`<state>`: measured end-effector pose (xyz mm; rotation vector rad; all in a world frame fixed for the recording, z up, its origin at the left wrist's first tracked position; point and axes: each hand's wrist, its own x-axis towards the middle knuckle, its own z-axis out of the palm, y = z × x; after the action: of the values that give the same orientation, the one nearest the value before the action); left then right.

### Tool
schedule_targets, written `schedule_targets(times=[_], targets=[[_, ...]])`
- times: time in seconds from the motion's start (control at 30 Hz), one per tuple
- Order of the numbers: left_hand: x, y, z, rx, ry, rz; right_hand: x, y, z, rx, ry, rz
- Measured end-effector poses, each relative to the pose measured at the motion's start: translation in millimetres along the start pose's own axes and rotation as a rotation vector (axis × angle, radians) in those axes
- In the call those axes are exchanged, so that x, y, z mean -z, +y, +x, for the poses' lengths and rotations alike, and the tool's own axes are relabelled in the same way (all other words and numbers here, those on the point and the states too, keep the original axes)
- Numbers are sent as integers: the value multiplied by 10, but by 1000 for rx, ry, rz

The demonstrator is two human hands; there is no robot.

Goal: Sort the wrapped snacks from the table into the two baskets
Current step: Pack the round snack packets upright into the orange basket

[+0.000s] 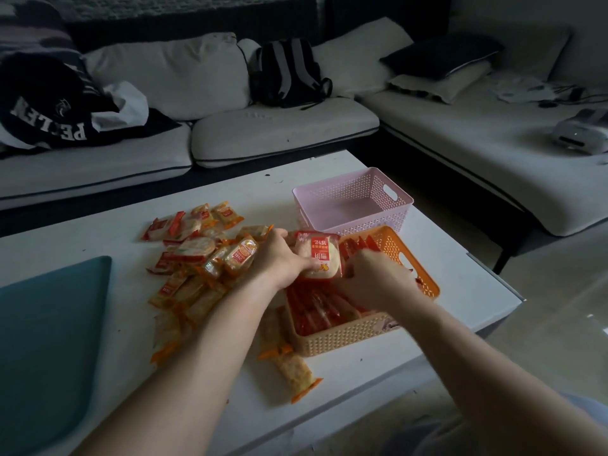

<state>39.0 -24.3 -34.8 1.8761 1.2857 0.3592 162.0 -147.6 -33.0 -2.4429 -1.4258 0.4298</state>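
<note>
A heap of wrapped snacks (197, 258), red packs and orange packs, lies on the white table (460, 284). My left hand (279, 258) grips a red-topped snack pack (317, 258) and holds it over the orange basket (348, 337). Several red packs stand side by side in that basket. My right hand (375, 278) is down inside the orange basket, fingers curled among the red packs; what it holds is hidden. Behind it stands the pink basket (352, 200), with nothing visible inside.
A teal mat (46, 340) covers the table's near left corner. Two orange packs (292, 370) lie in front of the orange basket. Beyond the table a sofa (263, 133) carries a backpack (289, 74) and dark clothing. The table's right edge drops to the floor.
</note>
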Motion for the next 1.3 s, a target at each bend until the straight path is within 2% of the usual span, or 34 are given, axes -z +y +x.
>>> schedule_targets(times=[0.13,0.17,0.23,0.33,0.43,0.67,0.83,0.9,0.97,1.1,1.23,1.3], targets=[[123,-38,-172,-101,-87,-320,183,221,179,-88,138,499],[148,-74,-200,-104,-90,-389,204,229,188,-72,145,535],[191,-145,-212,-77,-40,-513,180,254,185,42,99,407],[263,-220,-247,-46,17,-558,55,215,93,196,-77,40],[299,-251,-283,-41,29,-559,-74,200,62,182,-15,-179],[172,-202,-291,-120,56,-476,238,296,26,157,83,-182],[60,-117,-285,-131,46,-468,120,273,-2,114,1,-252],[27,-97,-303,-156,64,-395,138,273,9,83,39,-240],[10,-100,-313,-179,90,-278,270,290,19,69,103,-138],[-50,-32,-358,-234,80,-260,436,271,12,-25,219,382],[-148,119,-475,-342,16,-239,462,75,-106,-85,11,733],[-173,139,-523,-424,-69,-274,491,45,-152,-86,-16,755]])
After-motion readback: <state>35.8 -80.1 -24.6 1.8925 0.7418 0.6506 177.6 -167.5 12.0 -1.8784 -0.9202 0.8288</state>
